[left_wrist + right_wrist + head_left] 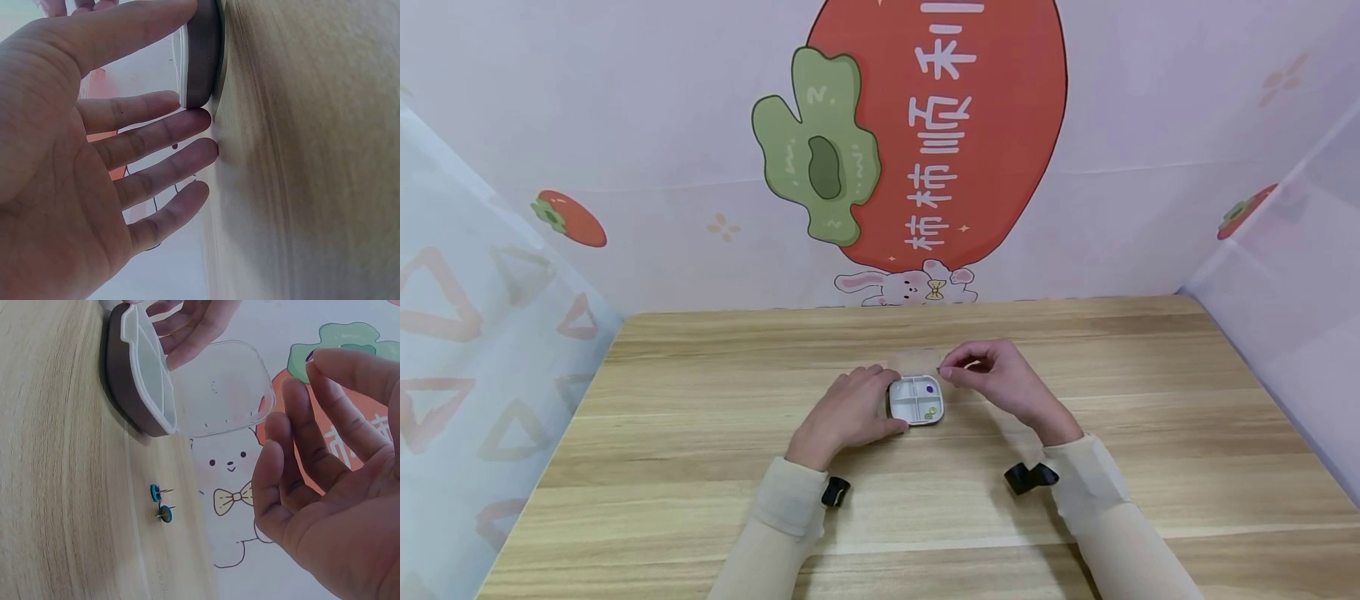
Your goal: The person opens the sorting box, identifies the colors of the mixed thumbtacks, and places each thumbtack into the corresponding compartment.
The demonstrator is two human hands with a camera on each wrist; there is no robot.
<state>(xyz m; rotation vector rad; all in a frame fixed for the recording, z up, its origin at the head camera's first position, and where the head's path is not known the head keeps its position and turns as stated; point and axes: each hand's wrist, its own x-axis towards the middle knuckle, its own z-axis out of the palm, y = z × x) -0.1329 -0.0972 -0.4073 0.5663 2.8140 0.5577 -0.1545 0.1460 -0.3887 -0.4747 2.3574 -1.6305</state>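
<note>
A small pill box (916, 400) with four-part white dividers stands on the table, its clear lid (228, 387) swung back. One purple thumbtack (930, 389) lies in the far right compartment, and yellow-green ones (930, 412) lie in the near right one. My left hand (853, 408) holds the box from the left, thumb at the near side and fingertips at the far side. Right of the lid, my right hand (1000, 379) pinches a tiny purple thumbtack (310, 356) between thumb and index finger; most of it is hidden by the fingertips.
Two blue thumbtacks (164, 514) lie on the wooden table (700, 467) beside the box, in the right wrist view. A printed cloth backdrop (662, 125) rises behind the table's far edge, with more cloth at both sides.
</note>
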